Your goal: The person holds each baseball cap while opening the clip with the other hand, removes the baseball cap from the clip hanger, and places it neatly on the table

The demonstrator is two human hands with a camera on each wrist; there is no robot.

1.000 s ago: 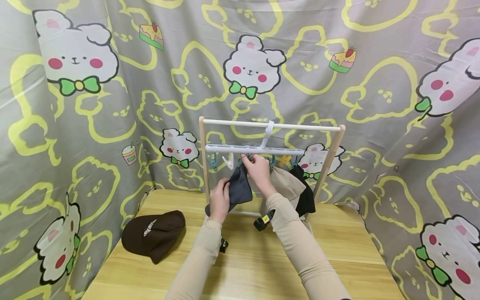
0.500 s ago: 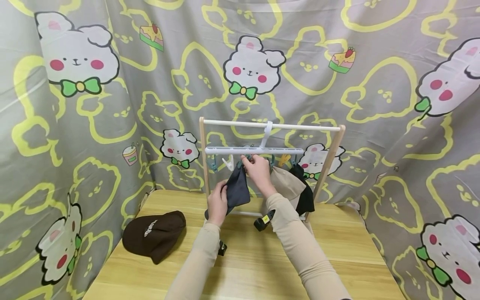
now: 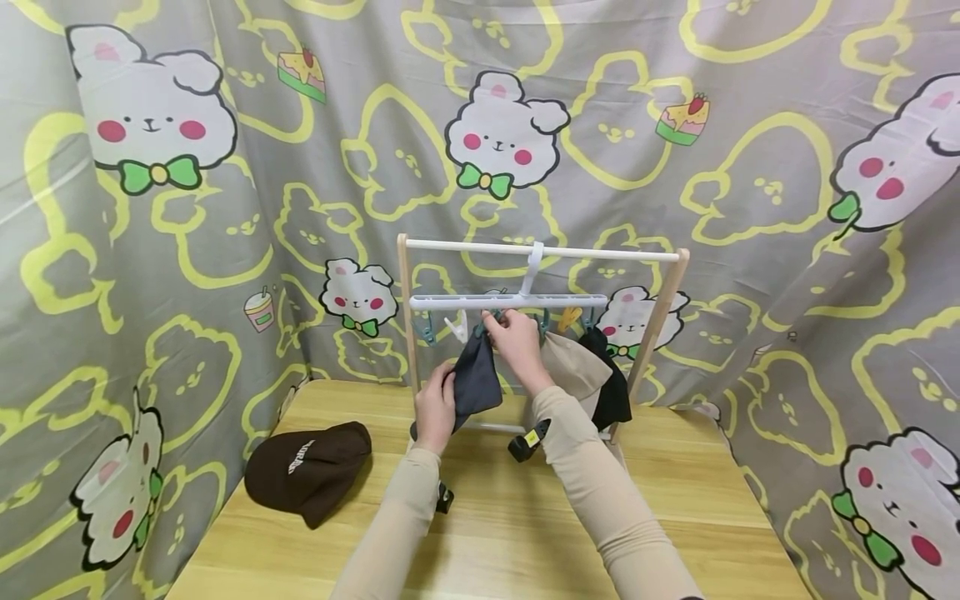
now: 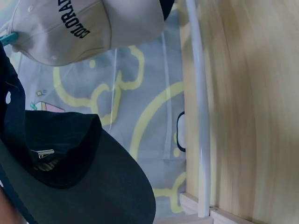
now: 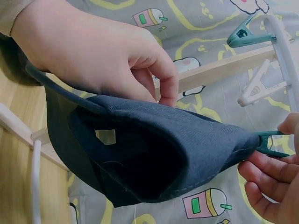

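Observation:
A navy baseball cap point(image 3: 477, 377) hangs below the white hanger bar point(image 3: 510, 302). My left hand point(image 3: 434, 408) holds it by the side near the brim; in the right wrist view that hand point(image 5: 103, 56) curls its fingers on the cloth. A teal clip point(image 5: 270, 142) bites the crown's tip. My right hand point(image 5: 275, 179) pinches the clip's handles between thumb and fingers. From the left wrist, the cap's dark brim point(image 4: 112, 182) and inside face me. Just right of my right hand point(image 3: 517, 343) hangs a beige cap point(image 3: 573, 367), and behind it a black cap point(image 3: 613, 396).
A dark brown cap point(image 3: 307, 471) lies on the wooden table point(image 3: 510, 533) at left. The hanger hooks over the rack's top rail point(image 3: 465, 247). A white clip point(image 3: 457, 326) and another teal clip point(image 3: 427, 327) dangle at left, a yellow clip point(image 3: 570, 318) at right. Patterned curtain surrounds the table.
My left hand has shifted slightly left and down with the navy cap, and the hanger bar has levelled a little. My right hand stays at the clip.

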